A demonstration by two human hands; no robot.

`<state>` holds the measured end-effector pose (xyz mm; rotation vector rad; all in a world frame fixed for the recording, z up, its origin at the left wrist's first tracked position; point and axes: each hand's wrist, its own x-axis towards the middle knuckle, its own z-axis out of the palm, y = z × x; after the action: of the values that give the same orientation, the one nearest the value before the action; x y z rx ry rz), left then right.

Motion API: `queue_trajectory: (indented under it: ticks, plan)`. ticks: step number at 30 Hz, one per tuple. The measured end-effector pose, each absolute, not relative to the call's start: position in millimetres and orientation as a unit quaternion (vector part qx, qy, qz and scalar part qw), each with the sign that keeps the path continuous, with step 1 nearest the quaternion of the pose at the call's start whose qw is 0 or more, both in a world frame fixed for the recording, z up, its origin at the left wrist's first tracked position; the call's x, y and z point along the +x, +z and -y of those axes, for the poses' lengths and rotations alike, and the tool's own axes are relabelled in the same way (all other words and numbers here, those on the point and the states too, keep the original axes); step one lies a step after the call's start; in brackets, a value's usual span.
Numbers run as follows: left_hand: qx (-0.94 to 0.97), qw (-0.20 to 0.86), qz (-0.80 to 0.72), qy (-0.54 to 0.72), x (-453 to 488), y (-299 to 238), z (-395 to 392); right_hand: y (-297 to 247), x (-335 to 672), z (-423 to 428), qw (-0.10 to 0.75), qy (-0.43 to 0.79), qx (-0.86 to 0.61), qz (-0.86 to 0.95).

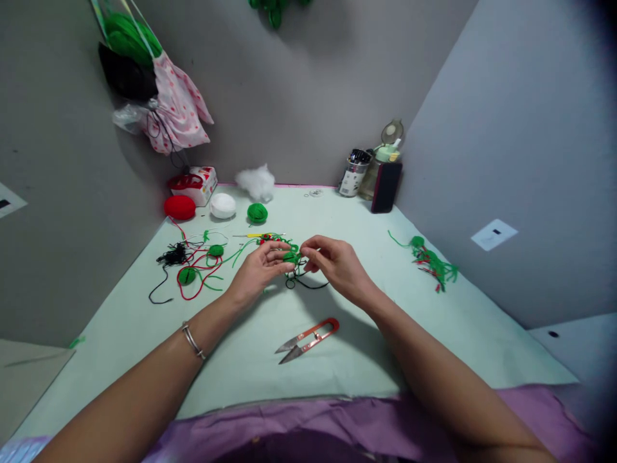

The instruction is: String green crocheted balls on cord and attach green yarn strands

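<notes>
Both my hands meet over the middle of the pale green table [434, 334]. My left hand [258, 270] pinches a small green crocheted piece [290, 257] between thumb and fingers. My right hand [335, 260] is closed in a pinch right beside that piece, on something too fine to name. Black thread [303, 281] trails from the piece down onto the table under my hands. A metal bangle [193, 339] circles my left wrist.
Red thread snips [308, 337] lie in front of my hands. Left: tangled red, green and black yarn [193, 263], small green pieces, red [179, 207], white [222, 205] and green [257, 213] yarn balls. Back: stuffing [256, 182], jar [354, 172], phone [385, 186]. Right: green scraps [431, 262].
</notes>
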<state>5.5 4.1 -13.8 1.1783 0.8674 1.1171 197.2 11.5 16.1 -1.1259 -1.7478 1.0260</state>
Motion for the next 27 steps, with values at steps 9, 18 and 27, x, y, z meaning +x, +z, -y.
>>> queue_trajectory:
  ticks: [9,18,27]
  plan:
    - [0.504,0.698,-0.325,0.391,6,-6,0,21,199,-16,0.390,0.537,-0.425,0.616]
    - [0.477,0.755,-0.280,0.352,6,-10,4,29,236,-42,0.527,0.667,-0.403,0.340]
    - [0.498,0.766,-0.259,0.315,-2,3,3,32,269,-60,0.517,0.672,-0.373,0.375]
